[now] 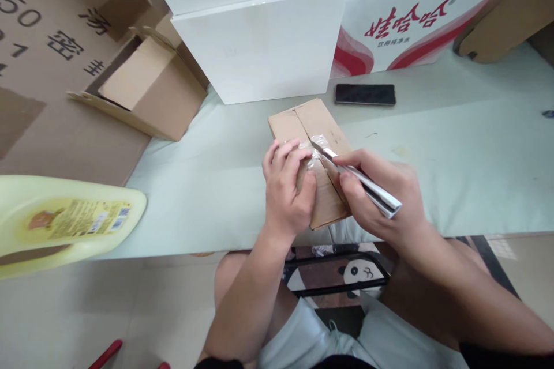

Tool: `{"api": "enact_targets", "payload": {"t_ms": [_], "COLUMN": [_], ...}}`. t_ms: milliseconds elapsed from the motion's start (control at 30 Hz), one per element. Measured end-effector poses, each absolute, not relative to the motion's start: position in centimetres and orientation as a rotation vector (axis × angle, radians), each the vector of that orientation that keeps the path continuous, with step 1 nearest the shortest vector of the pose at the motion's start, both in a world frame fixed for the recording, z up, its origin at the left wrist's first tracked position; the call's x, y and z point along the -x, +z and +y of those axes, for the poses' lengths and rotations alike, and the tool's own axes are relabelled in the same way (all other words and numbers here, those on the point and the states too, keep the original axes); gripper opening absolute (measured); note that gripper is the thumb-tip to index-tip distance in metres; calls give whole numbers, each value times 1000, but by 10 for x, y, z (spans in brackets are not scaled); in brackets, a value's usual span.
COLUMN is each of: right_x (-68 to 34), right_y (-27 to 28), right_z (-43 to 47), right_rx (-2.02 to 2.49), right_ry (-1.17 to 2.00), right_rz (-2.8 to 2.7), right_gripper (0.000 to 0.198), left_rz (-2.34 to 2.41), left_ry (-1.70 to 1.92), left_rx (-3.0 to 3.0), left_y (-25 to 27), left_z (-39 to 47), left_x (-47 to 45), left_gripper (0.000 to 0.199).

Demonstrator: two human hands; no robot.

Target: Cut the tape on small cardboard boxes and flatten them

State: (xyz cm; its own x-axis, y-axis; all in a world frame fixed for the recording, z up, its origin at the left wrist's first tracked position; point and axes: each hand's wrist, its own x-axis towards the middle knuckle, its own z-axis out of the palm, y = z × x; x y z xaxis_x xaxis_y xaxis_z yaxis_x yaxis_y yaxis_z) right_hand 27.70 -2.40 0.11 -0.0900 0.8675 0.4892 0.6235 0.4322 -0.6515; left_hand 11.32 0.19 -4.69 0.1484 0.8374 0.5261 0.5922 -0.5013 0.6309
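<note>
A small brown cardboard box point(325, 121) lies on the pale green cloth in front of me, with clear tape point(319, 140) across its middle seam. My left hand point(288, 187) rests flat on the box's left side, fingers spread and pressing on it, holding nothing. In my right hand point(385, 190) is a silver utility knife point(367, 183), gripped with the thumb and fingers around its handle. Its dark blade points up and left, with the tip at the tape over the seam. Whether the blade has gone through the tape I cannot make out.
Behind the box stand white cartons point(268, 46), one with red print. A black phone point(365, 94) lies near them. To the left are an open brown box point(151, 86), a large printed carton point(38, 115) and a yellow bottle point(73, 219). The cloth-covered table's front edge point(182, 255) runs before my legs.
</note>
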Motion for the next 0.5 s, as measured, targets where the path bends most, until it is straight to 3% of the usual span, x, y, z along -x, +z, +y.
{"api": "enact_targets", "payload": {"t_ms": [500], "right_x": [-276], "right_y": [-1], "right_z": [-25], "right_rx": [1298], "right_ry": [338], "right_rz": [-1790], "right_gripper": [13], "left_rz": [1444], "left_ry": [1252], "left_rx": [-2207], "left_y": [-50], "left_z": [2], "left_x": [-112], "left_gripper": [45]}}
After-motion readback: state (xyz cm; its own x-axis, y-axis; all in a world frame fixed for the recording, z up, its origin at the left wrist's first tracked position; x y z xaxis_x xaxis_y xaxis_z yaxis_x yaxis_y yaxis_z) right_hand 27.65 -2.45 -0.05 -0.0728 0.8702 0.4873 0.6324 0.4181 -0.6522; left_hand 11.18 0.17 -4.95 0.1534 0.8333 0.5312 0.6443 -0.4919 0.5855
